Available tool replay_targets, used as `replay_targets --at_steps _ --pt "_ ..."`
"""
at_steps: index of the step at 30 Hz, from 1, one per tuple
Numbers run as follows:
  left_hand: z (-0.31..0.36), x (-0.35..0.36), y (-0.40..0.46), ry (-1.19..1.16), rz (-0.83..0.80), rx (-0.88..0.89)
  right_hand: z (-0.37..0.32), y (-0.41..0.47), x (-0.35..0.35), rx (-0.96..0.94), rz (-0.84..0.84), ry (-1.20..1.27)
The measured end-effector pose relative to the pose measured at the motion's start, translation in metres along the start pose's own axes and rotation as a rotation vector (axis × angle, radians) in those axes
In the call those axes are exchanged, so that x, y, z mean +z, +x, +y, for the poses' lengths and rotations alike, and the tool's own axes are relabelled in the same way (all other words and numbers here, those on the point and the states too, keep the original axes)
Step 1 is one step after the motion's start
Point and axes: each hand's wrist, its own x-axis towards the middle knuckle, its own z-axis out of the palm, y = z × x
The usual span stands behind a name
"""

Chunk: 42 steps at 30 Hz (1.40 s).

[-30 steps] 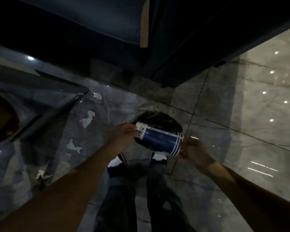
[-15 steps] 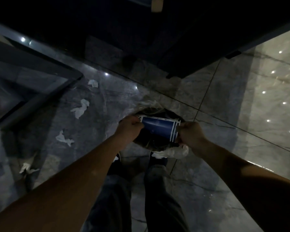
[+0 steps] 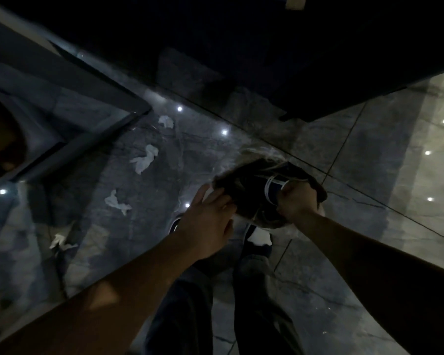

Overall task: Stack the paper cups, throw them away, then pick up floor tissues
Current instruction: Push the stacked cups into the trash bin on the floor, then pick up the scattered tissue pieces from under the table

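— Blue paper, white bands: that is the cup stack (image 3: 273,192), gripped in the right hand (image 3: 296,203), whose fingers are closed round its base end, the stack lying on its side at the mouth of the bin bag (image 3: 244,185).

— And the left hand (image 3: 207,221)?

— Fingers loosely spread, resting on the bag's rim at the nine o'clock side of the opening. Whether it pinches the plastic I cannot tell; the light is poor.

— How should the drop go?

— I would hold the rim wide with the left, tip the stack nose-down over the middle of the dark opening, then let go, so that it does not catch on the rim and roll out.

— The tissues (image 3: 145,160)?

— On the floor (image 3: 344,252), at about ten o'clock from the left hand, well apart from the bag, beside the glass desk (image 3: 92,103). Those come after.
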Motion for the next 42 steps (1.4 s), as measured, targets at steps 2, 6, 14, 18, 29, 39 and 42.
replay_targets --at_steps 2,6,14,18,29,39,42 --pt "-0.001 0.003 -0.009 0.055 -0.008 0.035 -0.002 0.001 0.003 -0.007 0.008 -0.015" --pt "-0.001 0.006 -0.019 0.102 -0.067 0.062 -0.01 -0.008 0.005 -0.047 0.065 -0.081" --pt "-0.01 -0.021 -0.056 0.076 0.056 -0.029 -0.038 -0.047 -0.003 -0.289 0.104 -0.25" --pt "-0.02 -0.016 -0.086 0.03 0.088 -0.194 -0.063 -0.073 -0.001 -0.463 0.068 -0.377" --pt "-0.041 -0.001 -0.212 -0.133 0.307 -0.643 -0.122 -0.133 0.075 -0.96 -0.097 -0.556" --pt "-0.107 0.076 -0.253 0.033 0.192 -0.873 -0.135 -0.118 0.189 -1.259 -0.135 -0.781" --pt "-0.143 0.092 -0.247 0.102 0.185 -0.829 -0.15 -0.091 0.231 -1.309 -0.123 -0.856"
